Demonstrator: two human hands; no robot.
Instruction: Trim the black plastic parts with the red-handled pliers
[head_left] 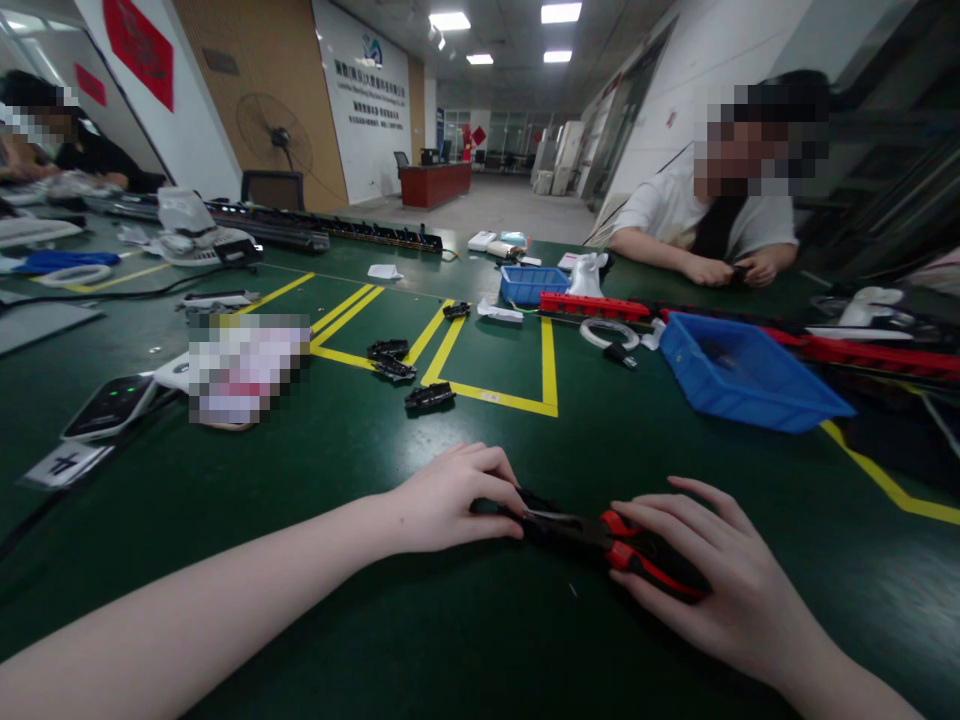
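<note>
My right hand [705, 560] holds a pair of pliers [652, 570] by their red and black handles, thumb on the near side and fingers over the far side. The dark jaws point left toward my left hand [469, 500]. There, my fingertips pinch a small black part [534, 497] at the jaws' tips; most of it is hidden by fingers and jaws. Beyond my hands, several similar-looking black parts lie on the table, the nearest black piece [430, 397] beside the yellow tape [510, 402].
A blue bin [739, 385] stands at the right, a smaller blue basket [534, 284] farther back. Red strips [600, 306] run along the right side. At the left lie a phone-like device [112, 405] and a black cable. Across the table sits a person [705, 235] in white sleeves.
</note>
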